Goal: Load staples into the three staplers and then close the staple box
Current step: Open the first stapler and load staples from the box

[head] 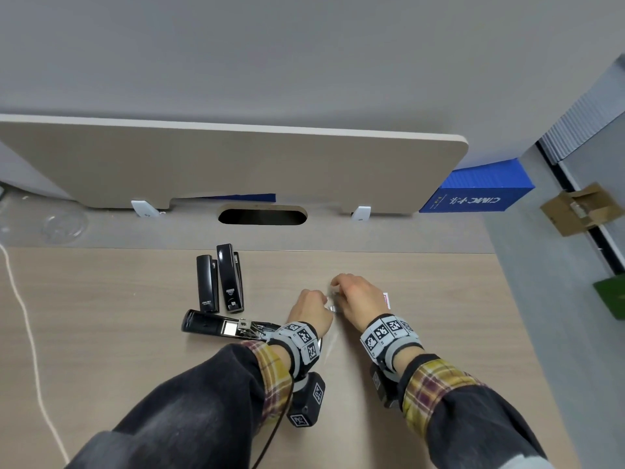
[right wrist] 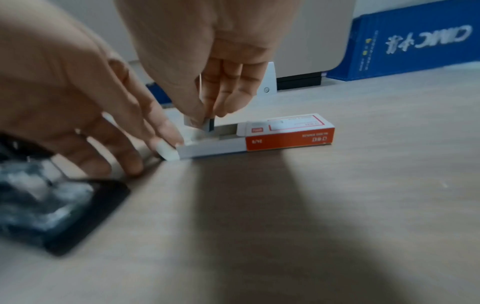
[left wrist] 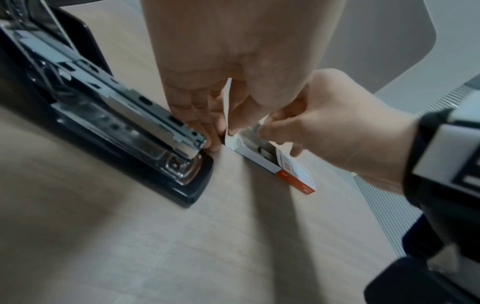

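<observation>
The red and white staple box (right wrist: 288, 137) lies on the desk with its white tray (right wrist: 215, 148) slid out to the left. My left hand (right wrist: 166, 142) holds the tray's end and pinches its upright flap (left wrist: 227, 107). My right hand (right wrist: 207, 121) pinches a dark strip of staples (right wrist: 210, 124) just above the tray. In the head view both hands (head: 318, 301) (head: 334, 289) cover most of the box (head: 386, 301). An open black stapler (head: 223, 326) lies just left of my left wrist, its metal magazine (left wrist: 135, 107) exposed. Two closed black staplers (head: 207, 282) (head: 230, 277) lie side by side behind it.
A beige divider panel (head: 236, 164) stands along the desk's back edge, with a cable hole (head: 262, 216) in front of it. A blue box (head: 480, 191) sits at the back right. A white cord (head: 23, 316) runs down the left side. The desk's right edge (head: 527, 316) is near.
</observation>
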